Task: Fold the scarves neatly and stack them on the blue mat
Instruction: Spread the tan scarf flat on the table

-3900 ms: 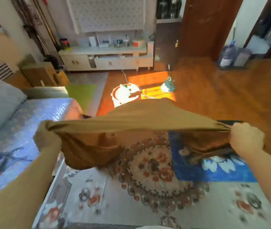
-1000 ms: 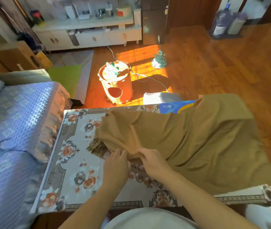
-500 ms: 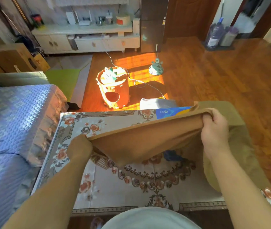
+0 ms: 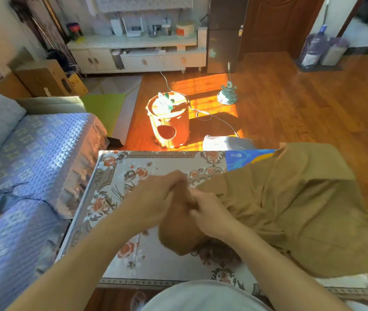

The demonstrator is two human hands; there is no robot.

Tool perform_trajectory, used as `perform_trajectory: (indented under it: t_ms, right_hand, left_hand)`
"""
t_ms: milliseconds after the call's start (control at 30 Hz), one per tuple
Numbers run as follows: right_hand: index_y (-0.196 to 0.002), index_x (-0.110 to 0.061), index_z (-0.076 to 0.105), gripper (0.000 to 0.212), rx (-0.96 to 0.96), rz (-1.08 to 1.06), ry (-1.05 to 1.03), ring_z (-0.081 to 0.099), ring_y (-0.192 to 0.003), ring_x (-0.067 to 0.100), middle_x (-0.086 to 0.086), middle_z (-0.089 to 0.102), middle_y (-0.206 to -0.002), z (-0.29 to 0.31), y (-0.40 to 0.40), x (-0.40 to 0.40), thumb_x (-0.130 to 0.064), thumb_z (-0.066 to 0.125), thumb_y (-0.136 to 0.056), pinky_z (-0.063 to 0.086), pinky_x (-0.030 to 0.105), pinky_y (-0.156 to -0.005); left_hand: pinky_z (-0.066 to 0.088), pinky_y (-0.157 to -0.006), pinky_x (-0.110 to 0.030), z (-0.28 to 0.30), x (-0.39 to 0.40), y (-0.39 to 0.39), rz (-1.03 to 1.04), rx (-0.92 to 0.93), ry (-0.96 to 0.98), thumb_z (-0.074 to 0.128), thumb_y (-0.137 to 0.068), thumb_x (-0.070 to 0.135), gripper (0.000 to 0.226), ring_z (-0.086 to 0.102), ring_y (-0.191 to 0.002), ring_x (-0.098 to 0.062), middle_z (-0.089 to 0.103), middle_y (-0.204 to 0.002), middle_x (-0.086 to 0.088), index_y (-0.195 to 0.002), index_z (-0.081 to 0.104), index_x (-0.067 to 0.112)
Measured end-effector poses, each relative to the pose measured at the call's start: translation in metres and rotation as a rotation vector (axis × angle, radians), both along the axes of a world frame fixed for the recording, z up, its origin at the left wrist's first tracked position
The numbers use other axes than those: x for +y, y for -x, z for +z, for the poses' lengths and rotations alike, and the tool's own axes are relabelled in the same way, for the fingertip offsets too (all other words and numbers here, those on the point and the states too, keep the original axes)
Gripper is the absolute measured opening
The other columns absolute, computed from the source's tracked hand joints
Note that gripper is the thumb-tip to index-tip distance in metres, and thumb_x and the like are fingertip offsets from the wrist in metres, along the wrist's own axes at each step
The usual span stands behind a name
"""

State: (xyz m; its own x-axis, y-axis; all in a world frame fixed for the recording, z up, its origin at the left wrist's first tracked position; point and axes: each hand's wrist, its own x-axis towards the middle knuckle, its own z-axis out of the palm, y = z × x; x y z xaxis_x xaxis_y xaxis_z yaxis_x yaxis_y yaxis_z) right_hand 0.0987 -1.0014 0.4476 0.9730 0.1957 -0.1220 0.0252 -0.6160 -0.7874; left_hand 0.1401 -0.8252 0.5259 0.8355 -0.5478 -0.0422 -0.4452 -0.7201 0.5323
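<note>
A tan scarf [image 4: 302,205] lies spread over the right half of the floral table cover [image 4: 120,173]. It hides nearly all of the blue mat [image 4: 243,158], of which only a far corner shows. My left hand [image 4: 153,198] and my right hand [image 4: 210,212] meet over the middle of the table. Both grip a bunched end of the scarf, and a fold of it hangs down between them.
A blue-covered sofa [image 4: 32,158] runs along the left of the table. On the wooden floor beyond stand an orange barrel-shaped cat house [image 4: 169,120], a cable, a small green toy [image 4: 227,94] and a white bundle [image 4: 223,142]. A white cabinet [image 4: 138,52] lines the far wall.
My hands were apart, holding a scarf edge stretched above the table. They have come together at the centre, and the cloth now lies slack over the right side.
</note>
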Motion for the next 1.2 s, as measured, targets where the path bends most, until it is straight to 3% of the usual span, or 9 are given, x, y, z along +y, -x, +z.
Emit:
perform_trajectory:
  t_ms: [167, 300, 500, 633, 733, 800, 867, 933, 1200]
  right_hand:
    - [-0.088, -0.022, 0.064, 0.024, -0.330, -0.259, 0.474, 0.044, -0.066, 0.022, -0.005, 0.048, -0.091, -0.018, -0.002, -0.038, 0.000, 0.059, -0.080, 0.025, 0.022, -0.051]
    - [-0.091, -0.018, 0.055, 0.005, -0.028, -0.617, 0.409, 0.048, -0.070, 0.023, -0.003, 0.045, -0.083, -0.029, -0.010, -0.069, -0.016, 0.050, -0.091, 0.033, 0.036, -0.054]
    - [-0.101, -0.036, 0.069, 0.042, 0.301, -0.162, 0.683, 0.059, -0.094, 0.026, 0.001, 0.057, -0.107, -0.020, -0.026, -0.085, -0.002, 0.047, -0.089, 0.047, 0.033, -0.071]
    - [-0.081, -0.019, 0.066, 0.030, 0.385, -0.190, 0.682, 0.063, -0.088, 0.030, 0.008, 0.069, -0.093, -0.010, -0.060, -0.090, -0.003, 0.042, -0.087, 0.049, 0.035, -0.069]
    - [-0.086, -0.015, 0.058, 0.018, -0.029, -0.505, 0.556, 0.058, -0.080, 0.035, 0.010, 0.064, -0.086, 0.002, -0.075, -0.090, -0.001, 0.046, -0.086, 0.036, 0.037, -0.060]
    - [-0.101, -0.019, 0.062, 0.030, -0.267, -0.642, 0.451, 0.059, -0.081, 0.039, 0.012, 0.063, -0.091, 0.013, -0.077, -0.083, 0.002, 0.049, -0.084, 0.033, 0.037, -0.063]
    - [-0.104, -0.021, 0.061, 0.037, -0.353, -0.691, 0.445, 0.061, -0.084, 0.042, 0.014, 0.064, -0.091, 0.023, -0.078, -0.077, 0.005, 0.048, -0.080, 0.034, 0.038, -0.063]
    - [-0.102, -0.017, 0.062, 0.037, -0.374, -0.695, 0.425, 0.061, -0.085, 0.043, 0.016, 0.065, -0.090, 0.024, -0.077, -0.073, 0.008, 0.048, -0.078, 0.036, 0.039, -0.064]
    - [-0.110, -0.015, 0.072, 0.044, -0.233, -0.489, 0.501, 0.066, -0.090, 0.040, 0.018, 0.072, -0.098, -0.023, -0.045, -0.051, 0.006, 0.059, -0.073, 0.051, 0.043, -0.075]
  left_hand:
    - [0.042, -0.064, -0.019, -0.013, 0.056, 0.009, 0.021, 0.243, -0.244, 0.072, -0.088, 0.045, 0.019, 0.061, -0.072, 0.000, 0.065, -0.082, 0.014, -0.090, 0.054, 0.039]
    - [0.043, -0.062, -0.025, -0.043, 0.120, -0.002, 0.164, 0.263, -0.644, 0.056, -0.090, 0.018, 0.019, 0.059, -0.074, -0.010, 0.059, -0.077, 0.007, -0.073, 0.051, 0.027]
    - [0.049, -0.074, -0.030, -0.099, 0.241, -0.060, 0.508, 0.357, -0.754, 0.055, -0.087, 0.011, 0.013, 0.066, -0.094, -0.027, 0.068, -0.095, -0.005, -0.086, 0.066, 0.018]
    - [0.054, -0.085, -0.044, -0.086, 0.259, -0.105, 0.893, 0.126, -0.394, 0.055, -0.080, 0.014, 0.011, 0.064, -0.095, -0.043, 0.070, -0.103, -0.022, -0.080, 0.065, 0.020]
    - [0.046, -0.083, -0.034, 0.008, 0.212, -0.152, 1.061, -0.289, 0.216, 0.049, -0.092, 0.013, 0.018, 0.060, -0.097, -0.029, 0.067, -0.103, -0.013, -0.096, 0.065, 0.019]
    - [0.042, -0.075, -0.022, 0.085, 0.185, -0.175, 1.018, -0.574, 0.707, 0.044, -0.099, 0.017, 0.024, 0.052, -0.074, -0.010, 0.060, -0.080, -0.002, -0.081, 0.060, 0.018]
    - [0.041, -0.070, -0.019, 0.122, 0.185, -0.185, 0.992, -0.814, 0.811, 0.042, -0.101, 0.014, 0.030, 0.049, -0.065, -0.008, 0.052, -0.068, 0.007, -0.074, 0.054, 0.020]
    - [0.040, -0.073, -0.017, 0.123, 0.211, -0.181, 0.999, -0.945, 0.479, 0.049, -0.092, 0.015, 0.016, 0.056, -0.073, -0.006, 0.056, -0.072, 0.009, -0.085, 0.059, 0.025]
    - [0.045, -0.061, -0.054, -0.007, 0.329, -0.072, 0.978, -0.598, -0.248, 0.062, -0.088, 0.000, 0.022, 0.060, -0.073, -0.055, 0.060, -0.080, -0.034, -0.108, 0.055, 0.008]
